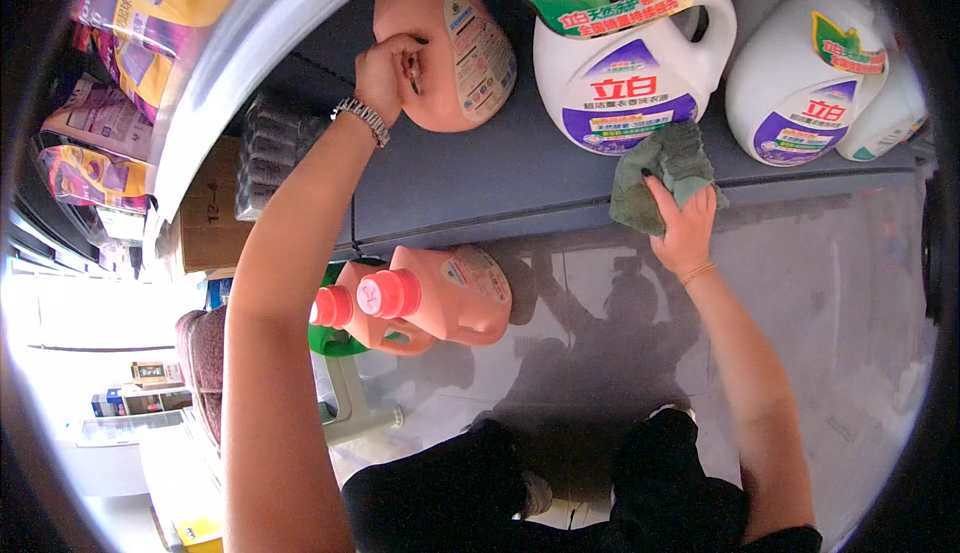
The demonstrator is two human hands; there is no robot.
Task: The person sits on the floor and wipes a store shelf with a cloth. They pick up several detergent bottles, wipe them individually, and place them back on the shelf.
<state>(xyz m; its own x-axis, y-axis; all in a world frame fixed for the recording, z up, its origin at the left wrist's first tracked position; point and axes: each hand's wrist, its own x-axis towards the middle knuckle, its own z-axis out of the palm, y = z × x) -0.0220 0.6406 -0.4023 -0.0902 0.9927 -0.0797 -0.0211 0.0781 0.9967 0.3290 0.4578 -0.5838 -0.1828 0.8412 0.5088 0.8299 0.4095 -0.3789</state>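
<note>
My left hand (394, 76) is against the side of a pink plastic detergent jug (469, 50) on the dark bottom shelf (450, 170); its fingers are curled, and whether they grip the jug's handle is unclear. My right hand (682, 226) holds a green cloth (652, 178), bunched, at the shelf's front edge. The cloth touches or overlaps the lower edge of a white Liby laundry detergent jug (626, 80). Another white jug (806, 95) stands to its right, with a further one beyond it.
Two pink jugs with red caps (450, 294) stand on the glossy floor (810, 290) before the shelf, beside a green stool (345, 388). A cardboard box (214, 215) and a plastic-wrapped pack (270, 155) are at the left. Purple and yellow packets (127, 65) lie on a higher shelf.
</note>
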